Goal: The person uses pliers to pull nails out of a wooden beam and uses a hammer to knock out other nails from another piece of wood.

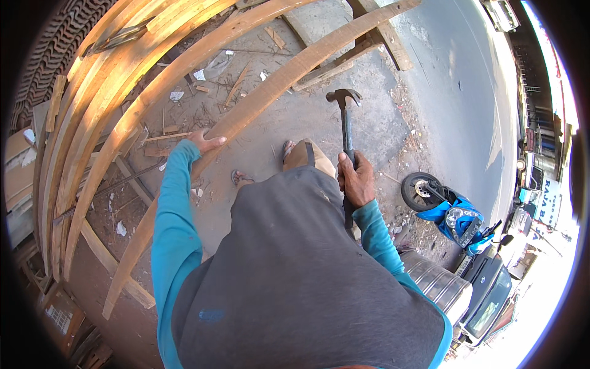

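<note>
Long pale wooden plank [258,101] lies slanted across timber supports above the littered ground, the left hand [204,142] pressed flat on its edge. Right hand [356,181] grips a black claw hammer [345,117] raised upright; no strike lands yet, so hammering seems ahead.

I see a blue scooter [453,215] parked by the grey road [467,104] | more long planks [92,92] stacked on my left | wood scraps [236,83] lying on the dirt | a dark car [488,295] near the scooter
</note>
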The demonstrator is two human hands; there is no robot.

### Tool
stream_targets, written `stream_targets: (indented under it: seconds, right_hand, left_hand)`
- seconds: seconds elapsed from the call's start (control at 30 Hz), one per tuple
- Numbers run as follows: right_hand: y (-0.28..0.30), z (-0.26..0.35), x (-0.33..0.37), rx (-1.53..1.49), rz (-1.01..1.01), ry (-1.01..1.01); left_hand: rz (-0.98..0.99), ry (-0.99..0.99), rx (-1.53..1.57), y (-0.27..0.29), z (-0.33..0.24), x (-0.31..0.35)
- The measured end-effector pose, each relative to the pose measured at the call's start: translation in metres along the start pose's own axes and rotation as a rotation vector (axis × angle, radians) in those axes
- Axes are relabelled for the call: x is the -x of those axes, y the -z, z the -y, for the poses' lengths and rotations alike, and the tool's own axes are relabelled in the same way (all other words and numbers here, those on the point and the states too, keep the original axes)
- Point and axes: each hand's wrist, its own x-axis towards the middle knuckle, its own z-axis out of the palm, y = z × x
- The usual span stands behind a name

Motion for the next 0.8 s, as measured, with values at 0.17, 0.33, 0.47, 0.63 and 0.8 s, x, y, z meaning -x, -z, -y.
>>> stream_targets:
  seconds: [0.17,0.33,0.47,0.63,0.8]
  right_hand:
    - [0.027,0.004,-0.064,-0.042,-0.008,0.049]
    - [0.079,0.03,-0.148,0.007,-0.102,0.214]
    - [0.124,0.055,-0.203,0.144,-0.23,0.324]
    - [0.152,0.061,-0.25,0.073,-0.258,0.399]
    - [0.162,0.019,-0.29,0.326,-0.196,0.322]
  left_hand:
    - [-0.156,0.022,-0.022,-0.016,-0.028,0.029]
    - [-0.593,0.035,-0.291,-0.067,-0.081,0.085]
    - [-0.755,0.034,-0.468,-0.093,-0.083,0.095]
    - [-0.776,0.078,-0.516,-0.103,-0.083,0.094]
    - [-0.746,0.071,-0.496,-0.096,-0.09,0.093]
